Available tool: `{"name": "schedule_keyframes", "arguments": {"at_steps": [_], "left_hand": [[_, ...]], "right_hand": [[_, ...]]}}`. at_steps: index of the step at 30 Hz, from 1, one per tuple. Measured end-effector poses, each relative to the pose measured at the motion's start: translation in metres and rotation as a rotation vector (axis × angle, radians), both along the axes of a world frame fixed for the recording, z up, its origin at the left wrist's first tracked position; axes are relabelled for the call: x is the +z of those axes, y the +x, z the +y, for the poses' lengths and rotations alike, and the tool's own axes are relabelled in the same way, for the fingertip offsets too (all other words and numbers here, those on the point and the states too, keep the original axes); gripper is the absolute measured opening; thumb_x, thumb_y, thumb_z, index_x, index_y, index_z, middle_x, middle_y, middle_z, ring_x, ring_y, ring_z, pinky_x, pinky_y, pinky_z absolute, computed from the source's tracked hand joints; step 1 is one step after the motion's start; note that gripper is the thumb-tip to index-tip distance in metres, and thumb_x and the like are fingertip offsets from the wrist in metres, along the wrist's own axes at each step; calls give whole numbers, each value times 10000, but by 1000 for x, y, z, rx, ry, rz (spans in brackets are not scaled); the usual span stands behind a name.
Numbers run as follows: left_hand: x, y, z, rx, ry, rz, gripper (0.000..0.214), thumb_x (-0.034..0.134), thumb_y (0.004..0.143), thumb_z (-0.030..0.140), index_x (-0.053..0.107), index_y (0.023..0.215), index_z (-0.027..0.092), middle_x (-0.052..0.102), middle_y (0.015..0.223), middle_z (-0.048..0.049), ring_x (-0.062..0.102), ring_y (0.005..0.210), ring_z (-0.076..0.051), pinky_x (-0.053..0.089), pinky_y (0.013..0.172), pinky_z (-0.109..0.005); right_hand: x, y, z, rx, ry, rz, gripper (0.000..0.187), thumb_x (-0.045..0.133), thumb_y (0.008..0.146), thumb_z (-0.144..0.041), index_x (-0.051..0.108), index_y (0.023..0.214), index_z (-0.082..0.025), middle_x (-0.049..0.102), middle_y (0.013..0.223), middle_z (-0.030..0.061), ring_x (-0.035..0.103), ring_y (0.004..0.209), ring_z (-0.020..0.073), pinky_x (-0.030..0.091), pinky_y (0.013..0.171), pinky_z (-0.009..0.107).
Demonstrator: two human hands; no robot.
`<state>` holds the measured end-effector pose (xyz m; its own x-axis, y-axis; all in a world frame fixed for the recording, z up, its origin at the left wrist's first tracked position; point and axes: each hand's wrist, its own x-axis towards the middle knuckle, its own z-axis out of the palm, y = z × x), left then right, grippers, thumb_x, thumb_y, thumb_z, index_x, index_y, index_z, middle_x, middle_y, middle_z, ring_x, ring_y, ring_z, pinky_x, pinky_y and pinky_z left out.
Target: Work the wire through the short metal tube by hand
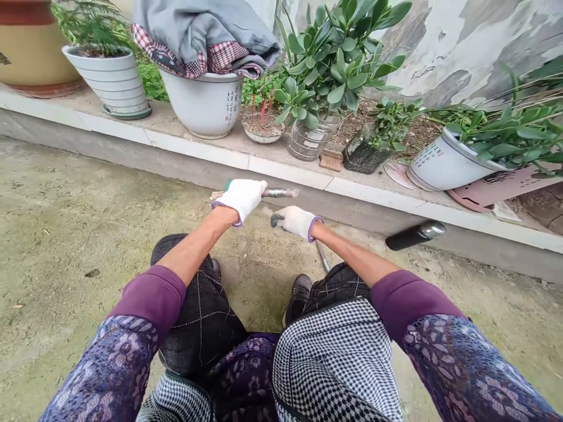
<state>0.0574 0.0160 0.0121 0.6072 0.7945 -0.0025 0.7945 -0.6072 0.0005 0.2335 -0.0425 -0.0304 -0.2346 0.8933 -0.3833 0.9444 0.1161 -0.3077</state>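
Observation:
My left hand (244, 196), in a white glove with a purple cuff, is closed around a short stick-like tool (280, 193). A shiny wrapped band and a pale tip show on its right end; a pale, wood-like end sticks out on the left. The glove hides its middle. Just to the right and a little lower is my right hand (297, 223), gloved in white with dark grey fingertips. Its fingers are curled together, and a blurred pale shape lies by them; what they hold I cannot make out. Below it, a thin metal rod (323, 257) rests on the ground near my shoe.
A low tiled ledge (285, 170) runs across the front, bearing potted plants, a white pot (200, 105) with grey clothing (206, 35) on top, and a small wooden brush (331, 160). On the right, a black thermos flask (416, 235) lies by the ledge.

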Motion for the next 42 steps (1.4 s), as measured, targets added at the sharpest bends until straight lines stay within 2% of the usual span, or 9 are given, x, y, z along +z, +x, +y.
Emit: {"name": "schedule_keyframes", "arguments": {"at_steps": [1, 5, 9, 12, 16, 23, 31, 37, 42], "left_hand": [[0, -2, 1, 19, 3, 5, 315, 443, 976, 268, 675, 1163, 168, 738, 953, -162, 717, 939, -310, 481, 791, -375], [-4, -7, -2, 30, 1, 58, 301, 451, 949, 181, 705, 1101, 124, 733, 912, -204, 713, 965, -369, 499, 774, -425], [-6, -6, -9, -28, 8, 132, 303, 455, 911, 100, 706, 1082, 105, 733, 942, -223, 711, 969, -392, 509, 768, -461], [-3, -1, -16, -105, -3, 178, 327, 432, 923, 94, 686, 1130, 106, 736, 945, -213, 719, 953, -371, 510, 762, -439], [-3, 10, -21, -190, -42, 200, 325, 430, 944, 137, 681, 1150, 140, 742, 901, -177, 727, 929, -335, 501, 753, -392], [-12, 13, -11, -171, -25, 117, 347, 412, 964, 211, 687, 1174, 178, 744, 912, -165, 725, 933, -318, 490, 766, -378], [0, 7, -7, -50, -123, -29, 344, 449, 952, 370, 698, 1147, 235, 752, 963, -94, 713, 880, -245, 482, 741, -303], [-3, 3, 6, 100, -69, -11, 359, 413, 977, 330, 685, 1173, 200, 743, 987, -128, 714, 925, -263, 491, 767, -322], [-13, 1, -2, -12, -1, 147, 323, 426, 936, 139, 694, 1114, 120, 730, 948, -199, 708, 1000, -334, 491, 813, -395]], "right_hand": [[3, -13, -9, 100, 44, -1, 247, 541, 914, -255, 750, 1030, -191, 715, 886, 36, 573, 699, 122, 406, 649, 217], [28, -39, -34, 204, 128, 14, 276, 498, 935, -254, 742, 1048, -191, 724, 906, 41, 590, 755, 145, 399, 689, 237], [53, -17, -22, 8, 308, 101, 287, 501, 926, -242, 730, 1089, -183, 732, 889, 35, 585, 736, 147, 408, 688, 235], [52, 13, 2, -132, 402, 223, 282, 507, 898, -196, 733, 1062, -159, 738, 907, 43, 590, 730, 138, 434, 687, 226], [30, 38, 29, -276, 315, 290, 302, 507, 893, -204, 741, 1071, -137, 722, 804, 40, 568, 603, 117, 427, 577, 215], [7, 40, 41, -242, 246, 284, 258, 551, 837, -162, 773, 968, -155, 734, 824, 17, 602, 687, 112, 450, 627, 180], [21, 30, 19, -330, -93, 511, 240, 558, 859, -216, 715, 1020, -131, 568, 567, -20, 402, 399, 73, 328, 370, 184], [35, -6, -11, -136, -60, 347, 247, 524, 853, -169, 741, 972, -159, 581, 600, -26, 439, 444, 56, 337, 429, 167], [53, -9, -15, -78, 147, 298, 227, 538, 861, -210, 744, 926, -140, 643, 664, -7, 511, 560, 79, 372, 531, 182]]}}
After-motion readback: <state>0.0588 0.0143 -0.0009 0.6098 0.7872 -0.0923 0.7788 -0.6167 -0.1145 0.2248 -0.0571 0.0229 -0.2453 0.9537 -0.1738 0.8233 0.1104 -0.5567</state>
